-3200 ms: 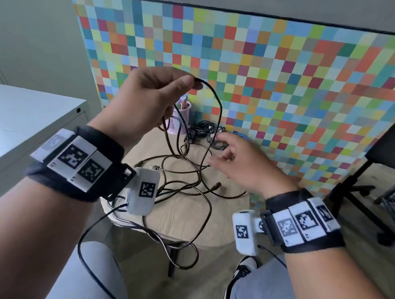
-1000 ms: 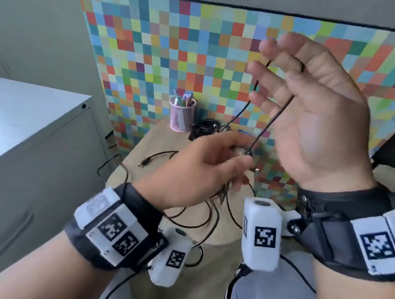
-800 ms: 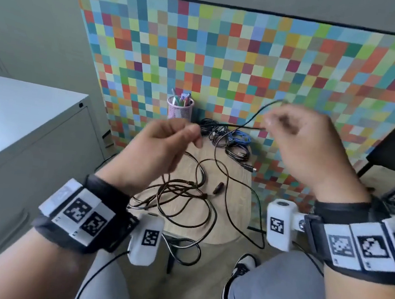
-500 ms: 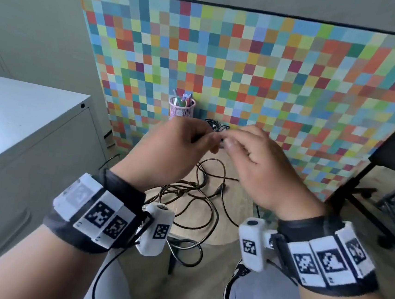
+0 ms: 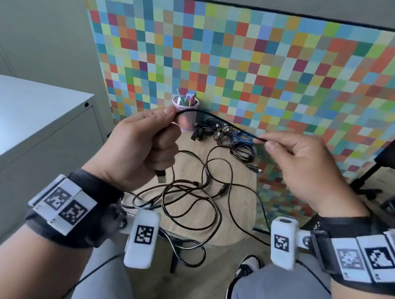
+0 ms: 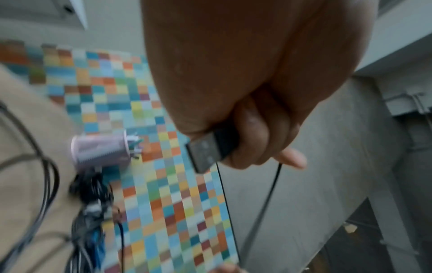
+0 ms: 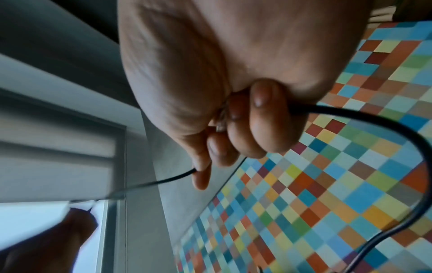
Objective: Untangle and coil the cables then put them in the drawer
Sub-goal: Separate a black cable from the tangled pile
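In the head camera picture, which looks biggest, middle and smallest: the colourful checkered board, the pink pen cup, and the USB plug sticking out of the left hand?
1. Checkered board, by far the biggest.
2. Pink pen cup.
3. USB plug, smallest, though nearer the camera.

I see the table (image 5: 237,228) below my hands, loose cables (image 5: 194,197) on it, pen cup (image 5: 187,114) and cable bundle (image 5: 229,138) beyond them, cabinet (image 5: 26,113) left.
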`<action>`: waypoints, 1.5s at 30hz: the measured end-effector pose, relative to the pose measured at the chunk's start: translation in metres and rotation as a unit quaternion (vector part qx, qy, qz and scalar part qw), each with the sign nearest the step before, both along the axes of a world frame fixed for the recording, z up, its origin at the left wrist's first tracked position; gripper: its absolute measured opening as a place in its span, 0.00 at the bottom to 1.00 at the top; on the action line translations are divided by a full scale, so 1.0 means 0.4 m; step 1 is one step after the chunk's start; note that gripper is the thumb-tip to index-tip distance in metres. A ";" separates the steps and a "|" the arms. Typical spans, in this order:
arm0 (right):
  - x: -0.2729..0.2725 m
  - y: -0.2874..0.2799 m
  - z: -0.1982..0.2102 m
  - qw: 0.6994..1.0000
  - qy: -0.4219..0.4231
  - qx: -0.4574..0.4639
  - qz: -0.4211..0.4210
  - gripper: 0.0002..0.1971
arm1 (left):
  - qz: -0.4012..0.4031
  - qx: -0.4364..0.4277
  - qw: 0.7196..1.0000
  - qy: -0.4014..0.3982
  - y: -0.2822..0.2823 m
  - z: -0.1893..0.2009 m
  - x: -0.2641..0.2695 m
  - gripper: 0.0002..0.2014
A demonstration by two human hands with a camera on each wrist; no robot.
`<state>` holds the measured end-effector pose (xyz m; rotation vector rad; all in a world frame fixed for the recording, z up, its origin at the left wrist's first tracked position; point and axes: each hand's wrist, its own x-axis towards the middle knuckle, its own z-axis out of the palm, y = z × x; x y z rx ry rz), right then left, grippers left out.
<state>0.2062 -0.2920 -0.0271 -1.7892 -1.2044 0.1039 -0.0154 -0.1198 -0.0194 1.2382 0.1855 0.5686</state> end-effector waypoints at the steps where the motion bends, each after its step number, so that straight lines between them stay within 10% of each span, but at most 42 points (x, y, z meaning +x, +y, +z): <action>1: -0.010 0.007 -0.015 1.000 0.004 -0.024 0.010 0.16 | -0.006 -0.020 1.000 -0.015 -0.016 0.000 0.009 0.19; 5: -0.070 0.038 -0.069 0.989 -0.045 -0.136 0.038 0.11 | -0.017 -0.053 0.998 -0.038 -0.070 -0.009 0.051 0.20; 10: -0.152 0.042 -0.080 0.964 -0.139 -0.210 0.086 0.11 | 0.077 0.152 0.984 0.042 -0.122 -0.048 0.101 0.15; 21: -0.148 0.018 -0.027 0.970 -0.122 -0.165 0.131 0.10 | 0.036 0.333 0.937 0.104 -0.123 -0.065 0.103 0.16; 27: -0.167 0.024 -0.043 0.972 -0.082 -0.165 0.145 0.08 | 0.028 0.244 0.965 0.094 -0.125 -0.055 0.105 0.15; 32: -0.137 0.003 -0.007 0.973 -0.048 -0.159 0.163 0.08 | 0.011 0.431 0.882 0.188 -0.094 -0.061 0.092 0.13; 37: -0.055 -0.041 0.052 0.993 -0.035 -0.069 0.090 0.04 | -0.095 0.295 0.925 0.221 -0.063 -0.072 0.057 0.21; 45: -0.059 0.022 -0.044 0.999 0.004 -0.017 0.037 0.08 | -0.067 -0.040 0.995 -0.057 -0.084 -0.034 0.053 0.14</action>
